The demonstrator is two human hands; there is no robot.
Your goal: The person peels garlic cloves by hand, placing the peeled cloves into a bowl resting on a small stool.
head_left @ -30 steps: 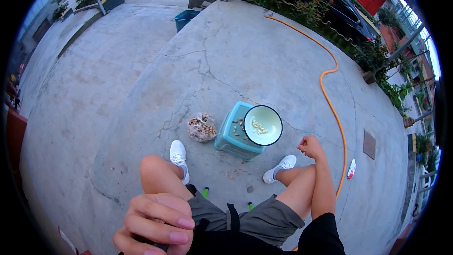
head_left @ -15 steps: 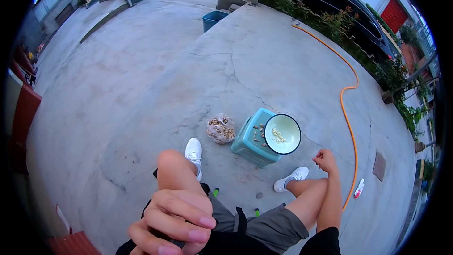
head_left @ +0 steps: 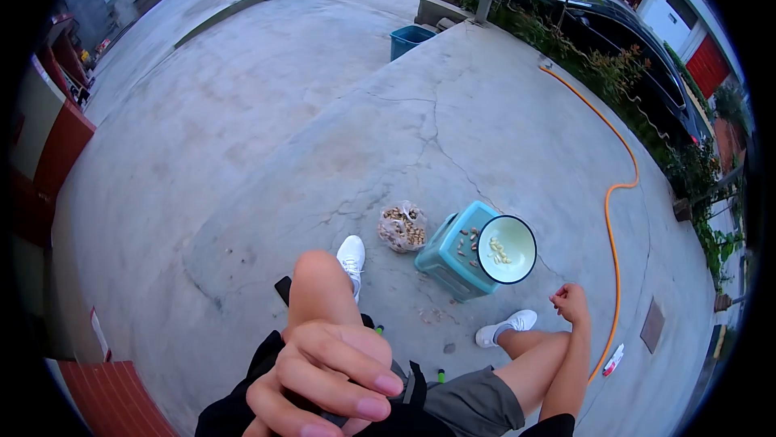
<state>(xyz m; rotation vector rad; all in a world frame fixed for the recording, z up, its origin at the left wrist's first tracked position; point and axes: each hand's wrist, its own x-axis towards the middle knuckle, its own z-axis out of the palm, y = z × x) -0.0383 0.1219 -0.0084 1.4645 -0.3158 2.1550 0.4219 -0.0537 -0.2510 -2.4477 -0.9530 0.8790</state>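
My left hand (head_left: 327, 376) is large and close to the camera at the bottom, its fingers curled; a bit of something dark shows under them. Over my right knee, my right hand (head_left: 571, 303) has its fingertips pressed together, and whatever they hold is too small to name. A white bowl with a dark rim (head_left: 507, 249) holds several pale peeled pieces. It rests on the right part of a turquoise stool (head_left: 457, 251), beside several brown unshelled pieces (head_left: 468, 244). Left of the stool, a clear plastic bag (head_left: 402, 227) full of brown pieces stands on the ground.
An orange hose (head_left: 613, 235) curves along the ground at the right, near a red-and-white item (head_left: 613, 359). A blue-green bin (head_left: 410, 41) stands farther back. Plants and a dark car (head_left: 618, 41) line the back right. My white shoes (head_left: 351, 259) flank the stool.
The view has turned left, so the stool, bowl and bag appear farther right and lower. Both hands keep their closed shapes, and the bowl and bag have not visibly moved on their supports.
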